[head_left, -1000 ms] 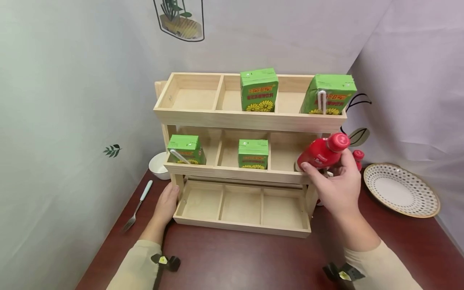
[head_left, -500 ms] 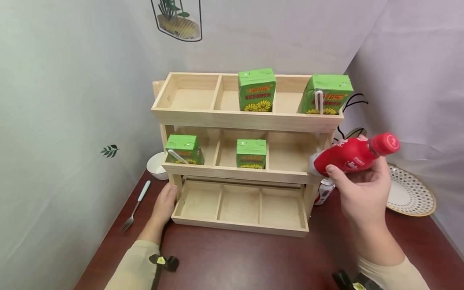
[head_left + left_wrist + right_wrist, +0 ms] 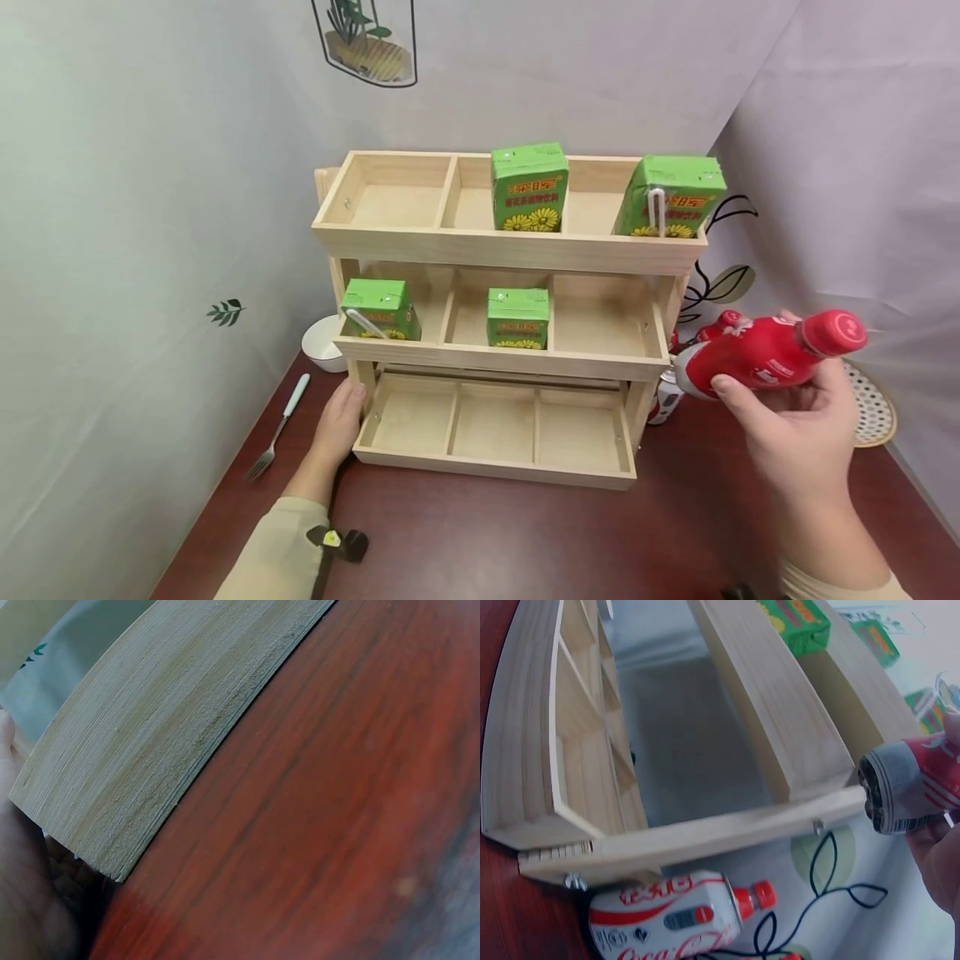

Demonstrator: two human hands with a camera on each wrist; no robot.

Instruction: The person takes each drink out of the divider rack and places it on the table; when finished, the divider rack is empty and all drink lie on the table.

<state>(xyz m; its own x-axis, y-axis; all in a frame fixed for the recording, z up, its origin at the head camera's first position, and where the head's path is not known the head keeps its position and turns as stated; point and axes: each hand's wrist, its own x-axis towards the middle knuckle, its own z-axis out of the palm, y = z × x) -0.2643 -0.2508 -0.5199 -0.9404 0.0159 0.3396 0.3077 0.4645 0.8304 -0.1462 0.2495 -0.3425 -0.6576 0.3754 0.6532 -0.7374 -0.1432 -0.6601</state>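
Note:
My right hand (image 3: 806, 437) grips a red plastic drink bottle (image 3: 757, 358) tilted on its side, cap to the right, base beside the right end of the middle tier. In the right wrist view the bottle's base (image 3: 889, 791) is near the end of that tier. My left hand (image 3: 337, 423) holds the lower left post of the three-tier wooden shelf (image 3: 495, 246); some of its fingers are hidden. Green drink cartons stand on the shelf: two on top, one central (image 3: 529, 187) and one tilted at right (image 3: 670, 197); two in the middle tier, left (image 3: 381, 308) and centre (image 3: 517, 318).
A Coca-Cola can (image 3: 664, 919) and small red-capped bottles (image 3: 720, 325) stand behind the shelf's right side. A dotted plate (image 3: 870, 408) leans at far right. On the left are a white bowl (image 3: 324, 343) and a fork (image 3: 277, 429) on the dark red table (image 3: 480, 542).
My right hand has moved the red bottle right and slightly down, out from the middle tier's right compartment, and tipped it further over. The left hand stays at the shelf post.

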